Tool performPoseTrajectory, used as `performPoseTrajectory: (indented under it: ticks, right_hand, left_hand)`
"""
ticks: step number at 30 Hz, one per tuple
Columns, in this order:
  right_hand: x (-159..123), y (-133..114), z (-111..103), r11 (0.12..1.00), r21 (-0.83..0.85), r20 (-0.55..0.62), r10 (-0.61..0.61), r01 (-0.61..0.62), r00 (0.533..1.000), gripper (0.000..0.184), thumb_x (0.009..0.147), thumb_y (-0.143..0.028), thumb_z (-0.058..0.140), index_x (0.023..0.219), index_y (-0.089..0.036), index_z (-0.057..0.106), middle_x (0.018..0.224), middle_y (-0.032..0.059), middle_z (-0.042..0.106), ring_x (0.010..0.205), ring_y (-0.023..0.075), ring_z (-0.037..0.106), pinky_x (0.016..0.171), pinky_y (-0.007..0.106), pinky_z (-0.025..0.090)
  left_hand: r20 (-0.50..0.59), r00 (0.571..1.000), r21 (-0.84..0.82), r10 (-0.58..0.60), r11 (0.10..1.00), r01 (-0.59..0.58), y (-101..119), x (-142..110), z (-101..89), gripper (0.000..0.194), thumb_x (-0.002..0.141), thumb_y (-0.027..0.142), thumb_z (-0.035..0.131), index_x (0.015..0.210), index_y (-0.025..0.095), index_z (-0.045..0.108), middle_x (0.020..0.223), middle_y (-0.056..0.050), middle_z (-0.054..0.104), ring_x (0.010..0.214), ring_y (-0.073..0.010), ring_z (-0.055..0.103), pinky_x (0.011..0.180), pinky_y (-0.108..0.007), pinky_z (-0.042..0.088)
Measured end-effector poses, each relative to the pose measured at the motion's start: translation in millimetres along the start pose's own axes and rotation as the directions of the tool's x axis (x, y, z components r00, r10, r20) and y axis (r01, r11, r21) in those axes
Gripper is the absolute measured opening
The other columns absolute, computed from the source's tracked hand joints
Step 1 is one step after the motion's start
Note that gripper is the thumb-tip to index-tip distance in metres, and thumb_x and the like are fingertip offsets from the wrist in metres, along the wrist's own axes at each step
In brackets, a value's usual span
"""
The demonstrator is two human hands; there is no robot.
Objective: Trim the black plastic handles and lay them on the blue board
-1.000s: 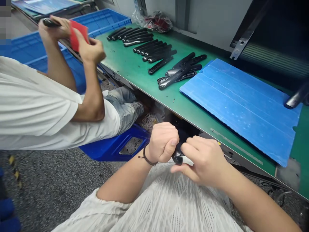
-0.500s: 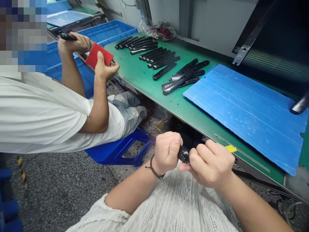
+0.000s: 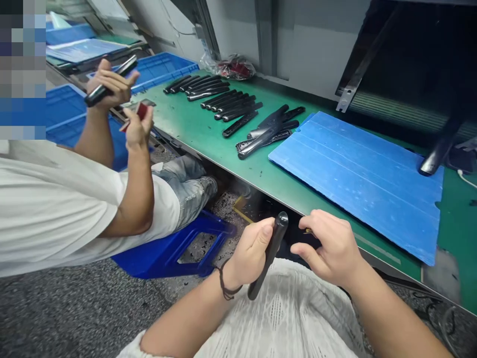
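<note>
Left hand point(image 3: 249, 253): was closed round a black bar point(image 3: 275, 241), tilted.
Right hand point(image 3: 333, 246): sat apart from the bar, thumb spread from bent fingers; whether it gripped the yellowish bit point(image 3: 307, 230) there was unclear.
Worktop point(image 3: 208, 136): lay beyond both hands, carrying loose bars point(image 3: 257, 144) and a blue board point(image 3: 357, 179).
Room: a co-worker point(image 3: 67, 214) stood left of the hands.

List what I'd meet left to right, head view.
Co-worker's black piece, farthest group of black pieces, upright black piece in the left hand, right hand, dark rod.
</note>
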State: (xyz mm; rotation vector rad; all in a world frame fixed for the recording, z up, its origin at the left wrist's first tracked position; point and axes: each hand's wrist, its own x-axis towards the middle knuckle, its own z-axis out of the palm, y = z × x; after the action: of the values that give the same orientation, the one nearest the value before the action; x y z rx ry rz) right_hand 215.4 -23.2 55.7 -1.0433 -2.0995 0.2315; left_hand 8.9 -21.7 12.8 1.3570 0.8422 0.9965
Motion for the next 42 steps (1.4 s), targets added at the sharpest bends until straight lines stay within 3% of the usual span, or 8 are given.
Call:
performPoseTrajectory:
  ticks: [3, 7, 12, 17, 22, 29, 34, 42]
  right_hand:
    - [8.3, -1.2, -1.5, 0.999, -0.038, 0.051, 0.008, -0.006, 0.999, 0.053, 0.1, -0.07, 0.051, 0.083, -0.02, 0.057, 0.071, -0.0005, 0.052, 0.064, 0.0137, 0.042, 0.06, 0.03, 0.027]
    - [19.4, -1.9, -1.3, 0.993, -0.116, 0.069, 0.003, 0.005, 0.998, 0.058, 0.101, -0.071, 0.046, 0.075, -0.02, 0.054, 0.067, -0.0021, 0.049, 0.061, 0.0125, 0.037, 0.057, 0.03, 0.022]
    - [18.3, -2.9, 2.5, 0.948, -0.31, -0.002, -0.077, 0.073, 0.997, 0.058, 0.105, -0.065, 0.043, 0.069, -0.021, 0.051, 0.065, -0.0014, 0.045, 0.062, 0.0144, 0.03, 0.057, 0.032, 0.016]
    - [8.5, -5.2, 15.7, 0.893, -0.45, -0.118, -0.089, 0.027, 0.989, 0.061, 0.107, -0.064, 0.034, 0.067, -0.021, 0.051, 0.064, 0.0009, 0.044, 0.065, 0.0172, 0.029, 0.059, 0.034, 0.017]
    - [-1.1, -8.6, 30.1, 0.905, -0.425, -0.075, -0.074, 0.035, 0.994, 0.061, 0.107, -0.066, 0.032, 0.07, -0.022, 0.053, 0.066, 0.0015, 0.045, 0.067, 0.0184, 0.031, 0.06, 0.035, 0.019]
    - [-15.1, -16.2, 44.4, 0.945, -0.322, 0.03, -0.041, 0.048, 0.999, 0.066, 0.105, -0.071, 0.028, 0.07, -0.021, 0.053, 0.067, 0.002, 0.048, 0.066, 0.0175, 0.032, 0.061, 0.035, 0.019]
    - [-26.6, -16.7, 47.3, 0.97, -0.245, 0.069, 0.032, -0.015, 0.997, 0.064, 0.105, -0.071, 0.03, 0.07, -0.021, 0.052, 0.068, 0.0011, 0.047, 0.065, 0.0163, 0.034, 0.061, 0.034, 0.02]
    - [-31.6, -19.9, 44.5, 0.942, -0.335, 0.051, 0.045, -0.025, 0.998, 0.065, 0.106, -0.069, 0.027, 0.068, -0.021, 0.05, 0.066, 0.0016, 0.046, 0.066, 0.0169, 0.034, 0.061, 0.034, 0.02]
  left_hand:
    - [0.011, 0.999, 0.088, 0.051, 0.995, -0.052, 4.1, 0.7, 2.6, 0.055, 0.11, 0.056, 0.035, 0.072, 0.018, 0.048, 0.066, 0.001, 0.044, 0.06, -0.012, 0.037, 0.057, -0.03, 0.029]
    - [0.023, 0.996, 0.145, 0.086, 0.985, -0.089, 5.8, -0.6, 5.6, 0.054, 0.11, 0.052, 0.035, 0.071, 0.018, 0.048, 0.066, 0.001, 0.044, 0.061, -0.0124, 0.036, 0.058, -0.031, 0.028]
    - [-0.028, 0.999, 0.128, 0.031, 0.991, -0.027, 3.5, -2.2, 8.2, 0.053, 0.11, 0.052, 0.035, 0.074, 0.017, 0.051, 0.069, -0.001, 0.047, 0.063, -0.0135, 0.039, 0.06, -0.031, 0.029]
    - [-0.113, 0.994, 0.115, -0.006, 0.993, 0.019, 6.5, 2.1, 14.4, 0.054, 0.109, 0.056, 0.037, 0.074, 0.017, 0.052, 0.072, -0.001, 0.049, 0.066, -0.0138, 0.04, 0.061, -0.03, 0.033]
    - [-0.194, 0.98, 0.072, -0.046, 0.996, 0.061, 13.5, 8.2, 17.3, 0.058, 0.105, 0.062, 0.042, 0.07, 0.017, 0.051, 0.068, 0.0, 0.047, 0.062, -0.0125, 0.037, 0.057, -0.029, 0.032]
    - [-0.341, 0.927, -0.062, -0.153, 0.988, 0.141, 18.3, 25.4, 16.4, 0.062, 0.1, 0.071, 0.046, 0.066, 0.019, 0.05, 0.059, 0.001, 0.045, 0.053, -0.0117, 0.037, 0.05, -0.028, 0.032]
    - [-0.349, 0.92, -0.155, -0.179, 0.979, 0.132, 15.3, 37.0, 19.5, 0.062, 0.097, 0.075, 0.048, 0.066, 0.021, 0.049, 0.054, 0.002, 0.044, 0.048, -0.0114, 0.039, 0.046, -0.027, 0.034]
    - [-0.346, 0.921, -0.178, -0.18, 0.976, 0.123, 14.0, 38.4, 22.2, 0.061, 0.097, 0.073, 0.05, 0.068, 0.021, 0.045, 0.058, 0.003, 0.041, 0.05, -0.0101, 0.036, 0.046, -0.026, 0.031]
